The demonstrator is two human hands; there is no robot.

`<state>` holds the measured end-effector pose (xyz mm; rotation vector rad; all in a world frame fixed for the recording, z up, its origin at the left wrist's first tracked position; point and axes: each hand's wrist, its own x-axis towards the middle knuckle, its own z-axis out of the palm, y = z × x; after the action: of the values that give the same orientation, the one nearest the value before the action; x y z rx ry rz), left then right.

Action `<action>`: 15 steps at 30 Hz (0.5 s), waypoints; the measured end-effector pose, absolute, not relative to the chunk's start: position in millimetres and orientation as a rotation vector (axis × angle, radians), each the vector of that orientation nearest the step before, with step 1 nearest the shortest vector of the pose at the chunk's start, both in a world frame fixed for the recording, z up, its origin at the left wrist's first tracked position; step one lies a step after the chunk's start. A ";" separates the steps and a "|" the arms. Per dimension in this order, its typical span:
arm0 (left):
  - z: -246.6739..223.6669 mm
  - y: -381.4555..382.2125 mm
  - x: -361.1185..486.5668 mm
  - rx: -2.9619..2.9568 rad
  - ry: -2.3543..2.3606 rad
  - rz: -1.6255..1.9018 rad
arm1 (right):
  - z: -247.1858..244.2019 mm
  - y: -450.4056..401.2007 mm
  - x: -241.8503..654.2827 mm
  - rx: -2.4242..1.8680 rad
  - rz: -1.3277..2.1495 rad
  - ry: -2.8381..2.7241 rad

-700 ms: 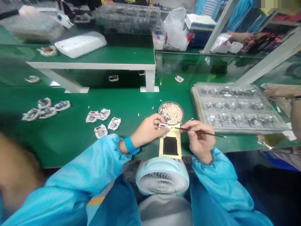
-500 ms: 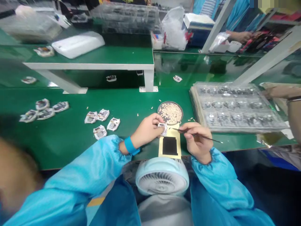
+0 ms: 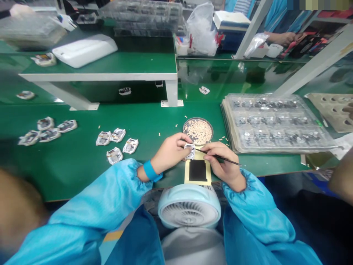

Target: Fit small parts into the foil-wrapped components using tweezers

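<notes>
My left hand (image 3: pixel 174 152) pinches a small white device housing (image 3: pixel 189 151) by its edge, with the thumb over its face. Between the fingers of my right hand (image 3: pixel 224 161) is a pair of dark tweezers (image 3: pixel 220 157), its tip at the right side of the housing. Just behind the hands stands a round dish (image 3: pixel 198 131) of tiny cream and dark pieces. Under the hands lies a yellow sheet (image 3: pixel 187 176) with a black rectangle (image 3: pixel 198 170) on it. Several similar housings (image 3: pixel 114 155) rest on the green table to the left.
Stacked clear trays (image 3: pixel 278 123) of parts stand at the right. A raised shelf (image 3: pixel 110 76) with white legs crosses the back left. A light blue fan (image 3: pixel 189 207) sits at the table's front edge, close to my body. Another person's hand (image 3: pixel 284 38) shows at the far right.
My right hand has moved left, bringing the tweezers' tip from beside the housing to its edge. The whole view has shifted slightly. The left hand keeps its hold.
</notes>
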<state>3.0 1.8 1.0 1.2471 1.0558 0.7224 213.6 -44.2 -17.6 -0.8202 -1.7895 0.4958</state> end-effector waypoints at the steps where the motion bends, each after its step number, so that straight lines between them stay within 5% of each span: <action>1: 0.8 1.7 3.0 1.248 1.058 0.723 | -17.4 -44.2 213.7 -0.815 0.501 -1.790; 15: 1.0 2.6 1.7 1.279 1.061 0.713 | -18.7 -43.5 212.5 -0.779 0.519 -1.729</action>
<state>1.7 2.6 1.0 1.2792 1.0608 0.7132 212.5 -43.5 -18.7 -0.7785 -1.7294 0.5186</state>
